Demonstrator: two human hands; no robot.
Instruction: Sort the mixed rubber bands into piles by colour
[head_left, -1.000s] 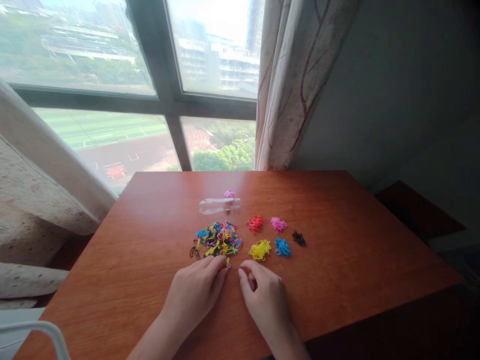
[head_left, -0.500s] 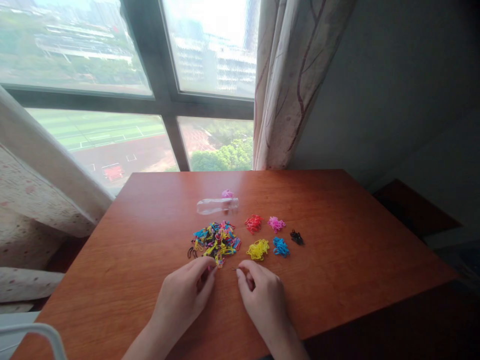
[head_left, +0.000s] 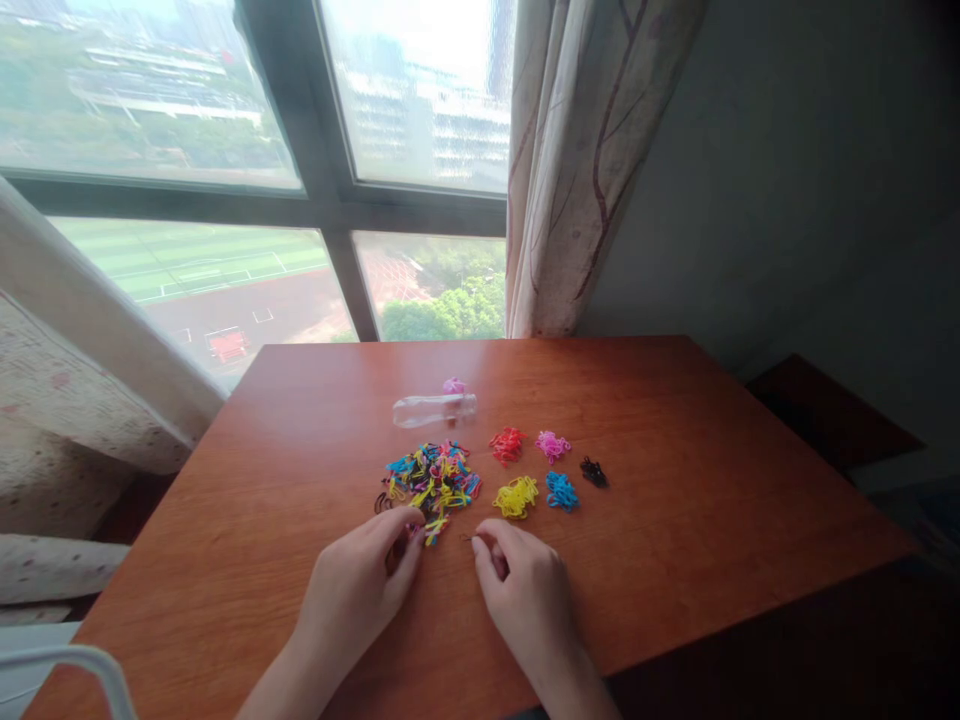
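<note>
A pile of mixed-colour small rubber bands (head_left: 431,475) lies on the wooden table (head_left: 675,580). At its near edge my left hand (head_left: 367,570) is closed, thumb and forefinger pinched; a bit of pink shows between them, too small to name for certain. My right hand (head_left: 525,570) pinches a thin dark rubber band (head_left: 466,538) that sticks out past its fingertips. To the right of the mixed pile are single-colour heaps: red bands (head_left: 507,445), pink bands (head_left: 553,447), yellow bands (head_left: 516,497), blue bands (head_left: 562,491) and black bands (head_left: 594,472).
A clear plastic bottle (head_left: 427,410) lies on its side behind the mixed pile, with a pink cap (head_left: 454,385) beyond it. A window (head_left: 427,290) and a curtain (head_left: 562,200) stand behind the table. A white curved tube (head_left: 105,665) is at the lower left.
My left hand has shifted slightly left, uncovering some yellow and blue bands at the pile's near edge. My right hand has stayed nearly still, its dark band showing a little more.
</note>
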